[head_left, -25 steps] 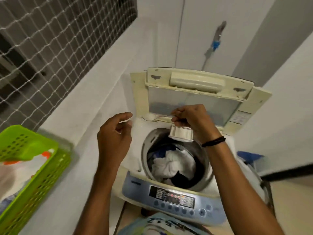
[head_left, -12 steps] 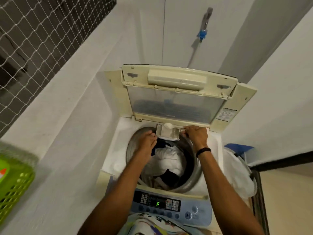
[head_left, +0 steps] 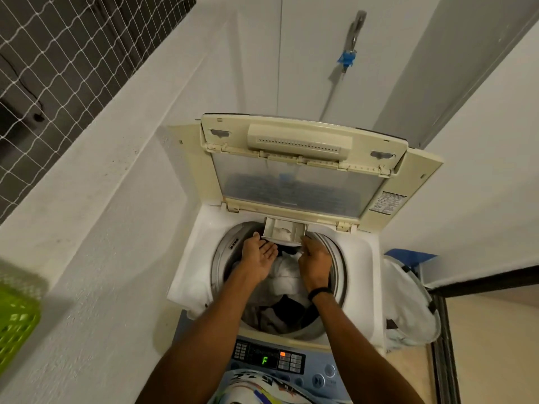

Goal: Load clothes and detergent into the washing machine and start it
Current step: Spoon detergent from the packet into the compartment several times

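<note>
The top-loading washing machine stands with its lid raised. White and dark clothes fill the drum. At the drum's back rim the detergent drawer sticks out partway, with white powder in it. My left hand is palm up, fingers apart, its thumb touching the drawer's left front corner. My right hand is curled against the drawer's right front corner. The control panel shows a green "F".
A green plastic basket sits on the white ledge at the left edge. A white laundry bag stands right of the machine. A tap with a blue fitting is on the wall behind. Netting covers the upper left.
A second ago my right hand held the drawer and a spoon above the drum. The drawer now sits in its slot at the back rim, the spoon is gone, both hands at its front edge.
</note>
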A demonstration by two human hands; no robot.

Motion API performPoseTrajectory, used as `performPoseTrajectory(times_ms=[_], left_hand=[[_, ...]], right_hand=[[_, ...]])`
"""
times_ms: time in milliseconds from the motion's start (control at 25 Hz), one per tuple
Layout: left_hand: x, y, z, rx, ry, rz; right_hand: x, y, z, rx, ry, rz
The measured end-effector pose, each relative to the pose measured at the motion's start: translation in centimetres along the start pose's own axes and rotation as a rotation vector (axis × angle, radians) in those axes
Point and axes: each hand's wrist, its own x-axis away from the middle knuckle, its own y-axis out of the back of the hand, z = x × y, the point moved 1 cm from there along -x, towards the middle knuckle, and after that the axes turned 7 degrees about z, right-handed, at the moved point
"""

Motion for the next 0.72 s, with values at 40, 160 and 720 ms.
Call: performPoseTrajectory(times_ms=[40, 160, 720], left_hand=[[0.0, -0.1, 0.1, 0.0, 0.001, 0.001], [-0.1, -0.4, 0.3, -0.017, 0.007, 0.014], [1.5, 0.3, -1.8, -0.083, -0.094, -0.002]], right_hand=[[0.1, -0.2, -0.2, 0.024, 0.029, -0.014], [-0.1, -0.7, -0.6, 0.087, 0.053, 0.002], [-0.6, 1.9, 3.0, -0.669, -0.376, -0.055]])
